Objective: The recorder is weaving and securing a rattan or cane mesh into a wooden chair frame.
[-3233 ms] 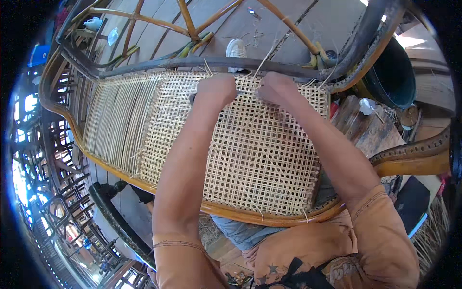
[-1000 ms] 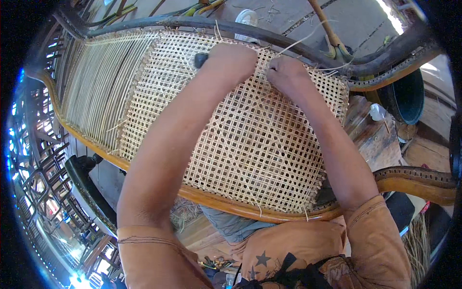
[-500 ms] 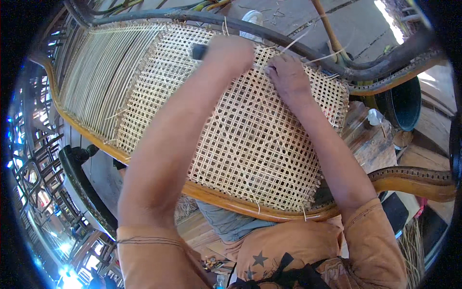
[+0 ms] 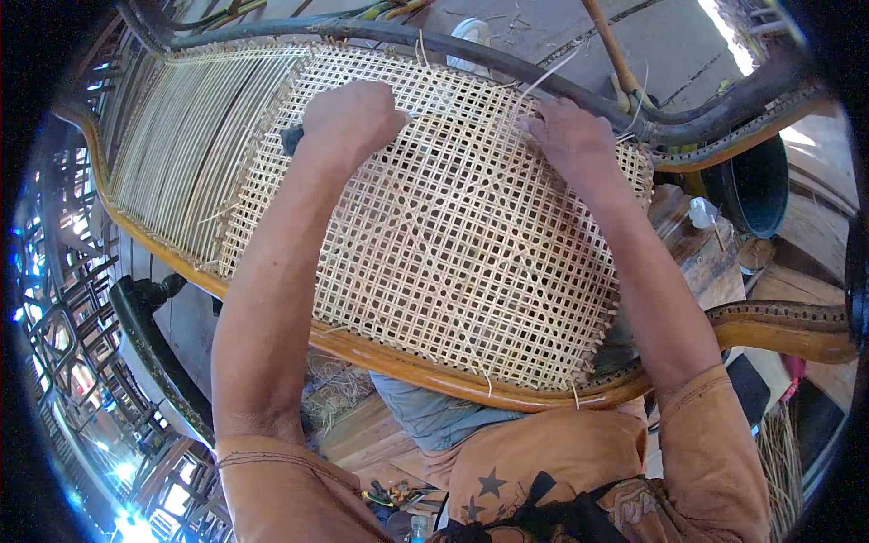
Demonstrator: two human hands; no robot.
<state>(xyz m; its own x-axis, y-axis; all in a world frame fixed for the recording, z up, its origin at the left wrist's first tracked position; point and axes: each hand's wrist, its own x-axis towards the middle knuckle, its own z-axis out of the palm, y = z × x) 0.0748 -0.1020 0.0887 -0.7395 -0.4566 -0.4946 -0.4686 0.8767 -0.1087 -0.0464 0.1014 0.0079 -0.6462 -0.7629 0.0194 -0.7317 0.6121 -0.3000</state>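
A half-woven cane panel (image 4: 471, 262) spans a curved wooden frame (image 4: 425, 376), its open lattice crossed by diagonal strands. My left hand (image 4: 353, 118) is closed in a fist above the panel's upper left part. From its heel side sticks the dark handle of a tool (image 4: 291, 138); the working end is hidden. Over the upper right part of the weave, close to the far rail, my right hand (image 4: 577, 138) has its fingers curled down at the lattice. What they pinch is hidden. Beside those fingers a loose cane strand (image 4: 554, 71) rises past the rail.
Parallel strands without cross weave (image 4: 195, 136) fill the frame's left section. The dark far rail (image 4: 507, 74) borders the panel. A dark bucket (image 4: 759, 185) stands at right, beside a worn wooden board (image 4: 701, 258). Stacked frames (image 4: 77, 362) are at far left; hand tools (image 4: 394, 493) lie below.
My left hand has moved left and slightly down with the dark-handled tool. My right hand has shifted to the right, so the two hands are farther apart.
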